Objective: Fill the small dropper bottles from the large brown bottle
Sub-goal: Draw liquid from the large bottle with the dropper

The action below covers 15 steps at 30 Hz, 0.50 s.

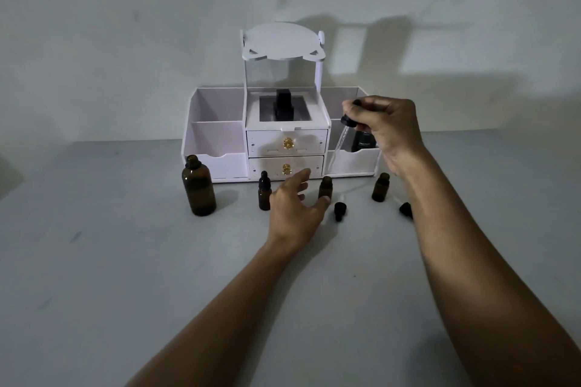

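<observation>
- Large brown bottle (198, 187): it stands upright on the grey worktop (125, 261), off to the left, just in front of the left end of a white organiser (217, 138). The glass is dark amber, with rounded shoulders and a short neck. The mouth is open, with no cap on it. I cannot tell how full it is.
- Capped small bottle (264, 191): the same amber glass, much smaller, with a black dropper top on. It stands right of the large bottle, just beside the left hand.
- Middle small bottle (325, 186): upright and uncapped, just behind the left thumb.
- Right small bottle (381, 187): upright and uncapped, near the right forearm.
- Loose dropper cap (340, 210): black, lying on the worktop in front of the middle small bottle. A second loose cap (405, 210) lies beside the right forearm.
- Left hand (294, 207): palm down with fingers spread and relaxed, gripping nothing. Its thumb is at the middle small bottle, but I cannot tell if it touches.
- Right hand (388, 128): raised above the worktop, pinching a dropper (347, 122) by its black top. The clear glass tube hangs down and to the left, in front of the organiser.
- The organiser has two drawers with gold knobs (287, 143), and a dark bottle (364, 141) sits in its right compartment.
</observation>
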Each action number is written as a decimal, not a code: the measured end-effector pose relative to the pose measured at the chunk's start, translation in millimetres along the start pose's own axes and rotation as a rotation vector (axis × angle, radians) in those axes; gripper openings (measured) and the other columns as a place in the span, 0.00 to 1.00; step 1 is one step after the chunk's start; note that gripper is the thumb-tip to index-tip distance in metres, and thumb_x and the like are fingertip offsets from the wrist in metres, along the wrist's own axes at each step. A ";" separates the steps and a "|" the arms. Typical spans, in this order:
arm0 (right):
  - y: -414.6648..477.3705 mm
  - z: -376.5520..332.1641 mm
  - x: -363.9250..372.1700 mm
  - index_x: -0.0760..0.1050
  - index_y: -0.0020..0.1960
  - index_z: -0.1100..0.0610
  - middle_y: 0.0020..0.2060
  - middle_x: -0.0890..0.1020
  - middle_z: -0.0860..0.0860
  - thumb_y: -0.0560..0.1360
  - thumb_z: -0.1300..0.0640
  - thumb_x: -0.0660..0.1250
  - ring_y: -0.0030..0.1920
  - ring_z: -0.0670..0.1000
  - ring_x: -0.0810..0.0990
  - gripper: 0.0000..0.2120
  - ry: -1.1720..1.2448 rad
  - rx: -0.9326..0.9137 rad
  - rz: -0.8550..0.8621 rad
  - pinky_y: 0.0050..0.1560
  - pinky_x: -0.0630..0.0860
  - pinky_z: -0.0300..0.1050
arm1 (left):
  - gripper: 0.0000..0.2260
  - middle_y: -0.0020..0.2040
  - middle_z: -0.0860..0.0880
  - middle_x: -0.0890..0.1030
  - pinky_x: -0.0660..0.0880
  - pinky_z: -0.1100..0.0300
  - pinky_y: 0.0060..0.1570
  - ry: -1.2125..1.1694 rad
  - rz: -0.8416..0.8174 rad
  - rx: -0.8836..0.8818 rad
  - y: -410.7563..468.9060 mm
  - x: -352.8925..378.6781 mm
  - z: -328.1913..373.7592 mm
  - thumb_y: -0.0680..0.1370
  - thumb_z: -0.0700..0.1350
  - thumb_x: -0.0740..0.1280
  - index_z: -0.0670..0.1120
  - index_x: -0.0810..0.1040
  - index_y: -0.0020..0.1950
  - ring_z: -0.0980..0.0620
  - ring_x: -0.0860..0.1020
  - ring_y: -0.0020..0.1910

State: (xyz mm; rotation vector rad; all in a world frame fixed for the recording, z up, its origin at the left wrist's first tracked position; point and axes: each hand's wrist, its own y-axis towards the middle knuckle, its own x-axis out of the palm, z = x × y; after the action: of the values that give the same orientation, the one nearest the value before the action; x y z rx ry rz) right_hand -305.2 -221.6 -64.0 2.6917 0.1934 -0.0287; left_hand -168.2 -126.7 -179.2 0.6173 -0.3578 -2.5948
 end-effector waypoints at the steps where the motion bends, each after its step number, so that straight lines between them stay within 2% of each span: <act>1: 0.7 1.9 0.1 0.86 0.42 0.53 0.34 0.86 0.48 0.71 0.58 0.78 0.40 0.49 0.86 0.02 -0.003 0.005 0.000 0.47 0.81 0.46 | 0.29 0.67 0.48 0.79 0.74 0.67 0.57 -0.002 0.000 -0.015 4.2 2.0 -0.7 0.73 0.44 0.76 0.44 0.74 0.73 0.54 0.79 0.61; 6: 1.6 9.6 2.8 0.85 0.43 0.53 0.36 0.87 0.48 0.71 0.60 0.77 0.40 0.48 0.86 0.03 -0.033 0.020 -0.010 0.46 0.80 0.43 | 0.28 0.62 0.48 0.82 0.75 0.65 0.59 -0.032 -0.065 -0.062 20.2 9.5 -5.9 0.72 0.44 0.78 0.44 0.75 0.71 0.54 0.80 0.57; 10: 0.4 15.1 5.1 0.86 0.45 0.53 0.39 0.87 0.50 0.71 0.60 0.77 0.44 0.51 0.86 0.04 -0.063 0.034 -0.018 0.47 0.81 0.45 | 0.25 0.57 0.50 0.84 0.77 0.64 0.58 -0.017 -0.116 -0.045 22.3 13.1 -5.1 0.71 0.46 0.78 0.44 0.79 0.67 0.55 0.82 0.54; 15: -1.0 16.5 7.7 0.86 0.42 0.53 0.36 0.87 0.48 0.71 0.61 0.77 0.42 0.51 0.85 0.03 -0.066 0.041 -0.012 0.46 0.81 0.44 | 0.17 0.48 0.53 0.84 0.76 0.73 0.52 -0.004 -0.111 -0.027 20.1 12.3 -3.7 0.73 0.41 0.77 0.45 0.83 0.61 0.57 0.83 0.48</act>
State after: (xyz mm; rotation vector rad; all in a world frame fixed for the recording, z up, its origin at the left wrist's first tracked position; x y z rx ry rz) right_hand -297.5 -226.7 -79.7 2.7262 0.1903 -0.1266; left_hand -169.0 -150.5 -180.0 0.6398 -0.2965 -2.7021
